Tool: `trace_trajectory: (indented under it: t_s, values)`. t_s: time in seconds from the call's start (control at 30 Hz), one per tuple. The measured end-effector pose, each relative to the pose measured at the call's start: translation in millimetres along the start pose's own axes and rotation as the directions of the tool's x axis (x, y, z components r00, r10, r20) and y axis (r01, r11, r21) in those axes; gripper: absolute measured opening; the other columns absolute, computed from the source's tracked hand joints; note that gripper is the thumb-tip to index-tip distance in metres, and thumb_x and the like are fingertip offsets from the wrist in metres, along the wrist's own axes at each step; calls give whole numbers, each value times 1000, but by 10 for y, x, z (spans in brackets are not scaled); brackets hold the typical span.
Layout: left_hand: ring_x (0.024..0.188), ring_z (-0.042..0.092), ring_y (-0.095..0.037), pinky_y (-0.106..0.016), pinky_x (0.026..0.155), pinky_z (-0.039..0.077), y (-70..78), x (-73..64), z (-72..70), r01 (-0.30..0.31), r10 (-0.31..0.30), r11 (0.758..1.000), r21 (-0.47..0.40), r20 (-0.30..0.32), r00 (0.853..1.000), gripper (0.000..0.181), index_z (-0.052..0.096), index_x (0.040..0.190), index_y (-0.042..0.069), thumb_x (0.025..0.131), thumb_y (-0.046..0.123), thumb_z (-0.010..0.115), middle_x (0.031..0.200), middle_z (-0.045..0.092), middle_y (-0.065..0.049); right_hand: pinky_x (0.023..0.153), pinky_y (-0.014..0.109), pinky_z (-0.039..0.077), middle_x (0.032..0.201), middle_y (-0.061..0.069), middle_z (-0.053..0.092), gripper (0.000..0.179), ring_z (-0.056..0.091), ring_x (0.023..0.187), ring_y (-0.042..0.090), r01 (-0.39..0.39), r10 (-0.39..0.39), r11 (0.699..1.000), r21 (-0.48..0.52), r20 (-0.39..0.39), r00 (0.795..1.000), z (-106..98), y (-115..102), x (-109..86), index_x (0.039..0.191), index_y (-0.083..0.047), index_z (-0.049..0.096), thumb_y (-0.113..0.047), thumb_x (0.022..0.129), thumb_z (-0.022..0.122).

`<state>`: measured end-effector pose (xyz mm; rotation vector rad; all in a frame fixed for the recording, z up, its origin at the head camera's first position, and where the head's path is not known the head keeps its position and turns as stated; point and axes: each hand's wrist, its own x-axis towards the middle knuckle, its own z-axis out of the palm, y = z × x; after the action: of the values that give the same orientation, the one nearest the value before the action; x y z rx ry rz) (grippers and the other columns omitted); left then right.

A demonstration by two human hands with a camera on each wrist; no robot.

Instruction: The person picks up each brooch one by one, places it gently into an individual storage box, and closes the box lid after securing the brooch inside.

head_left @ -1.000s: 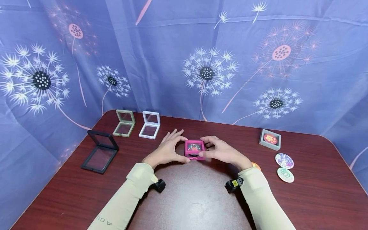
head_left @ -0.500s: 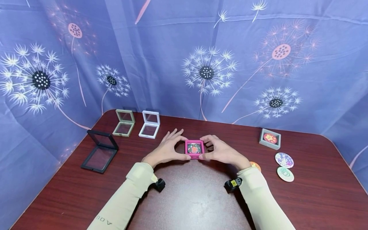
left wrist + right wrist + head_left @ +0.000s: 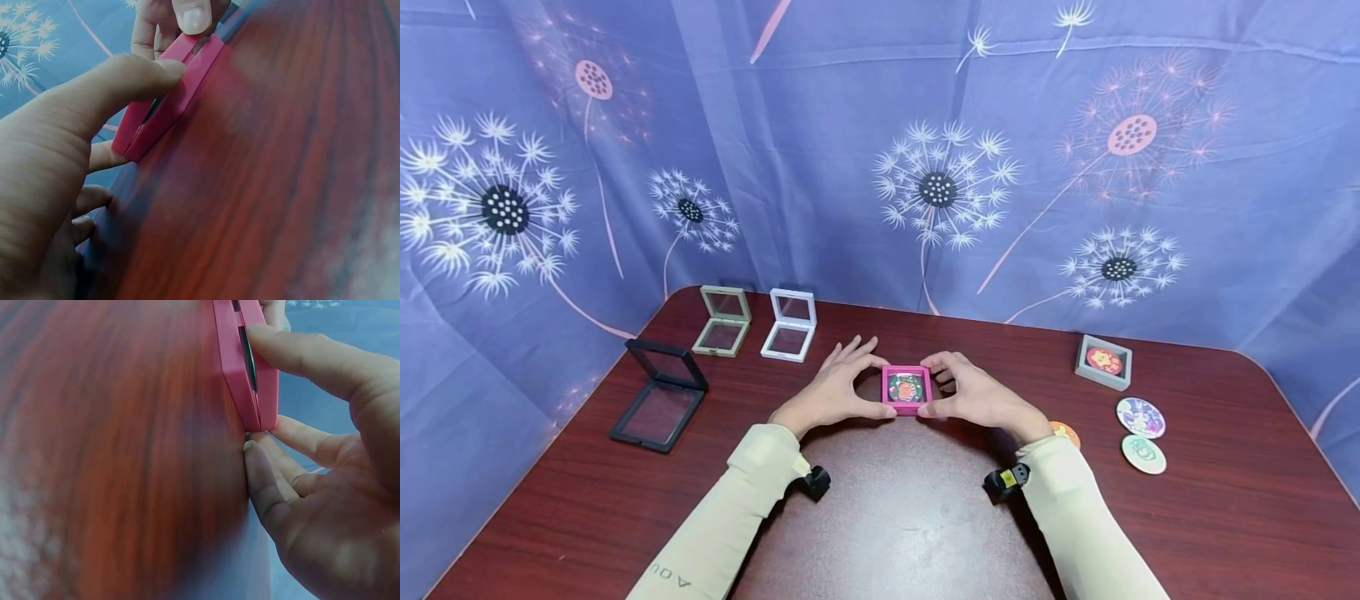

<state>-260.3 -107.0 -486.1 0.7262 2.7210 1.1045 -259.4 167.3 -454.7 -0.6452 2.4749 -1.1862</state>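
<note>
In the head view, a small pink square display case lies on the table between both hands. Its lid is down over a round dark badge with a red figure. My left hand pinches the left side, thumb at the near corner, index finger at the far one; its other fingers spread away. On the right side, my right hand grips likewise between thumb and fingers. Both wrist views show a narrow slit along the front of the pink case, with the dark badge edge visible inside.
Three cases stand with lids raised at left: black, olive green and white. At right are a grey case with a red badge, a purple badge and a mint badge. An orange badge is partly behind the right wrist.
The pink case's lid has come down from partly raised, and the right thumb has lowered with it to the front edge. Over the last half second the hands barely move.
</note>
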Motion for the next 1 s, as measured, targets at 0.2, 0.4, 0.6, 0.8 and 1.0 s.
trace_trajectory:
  t_s: [0.2,0.4,0.6,0.8,1.0]
  values:
    - [162,7,-32,-51,129,-2,-8,-3,0,-6,6,1000,-11,-5,1000,71,66,136,20,78,50,93,173,27,-13,102,51,51,132,17,55,68,55,122,34,8,-8,1000,-13,0,1000,5,-2,7,143,-4,54,-22,86,88]
    - [162,7,-34,-52,129,-2,-12,4,3,-16,16,1000,-10,-2,1000,70,66,136,20,78,50,93,172,27,-14,102,51,51,131,18,54,68,55,121,34,24,-24,999,-39,-2,1000,25,5,20,141,-3,54,-22,86,89]
    - [162,7,-33,-51,129,-2,-21,-2,1,-17,17,1000,-3,-1,1000,71,66,136,20,77,50,94,173,27,-14,102,51,51,129,17,54,68,56,120,34,32,-33,998,-47,-2,999,31,6,24,140,-3,54,-21,85,90]
    - [162,7,-34,-52,129,-1,-32,-2,6,-23,23,1000,-2,-5,1000,71,66,135,20,77,50,94,172,28,-15,102,52,52,129,17,54,67,56,119,34,41,-42,998,-51,-7,999,27,9,30,139,-3,54,-20,84,90]
    - [162,7,-34,-52,129,-1,-31,0,8,-21,21,1000,3,-5,1000,71,66,135,21,77,50,94,172,28,-15,102,54,51,129,19,54,68,56,119,35,53,-54,997,-56,-10,999,27,25,32,139,-1,54,-20,84,90]
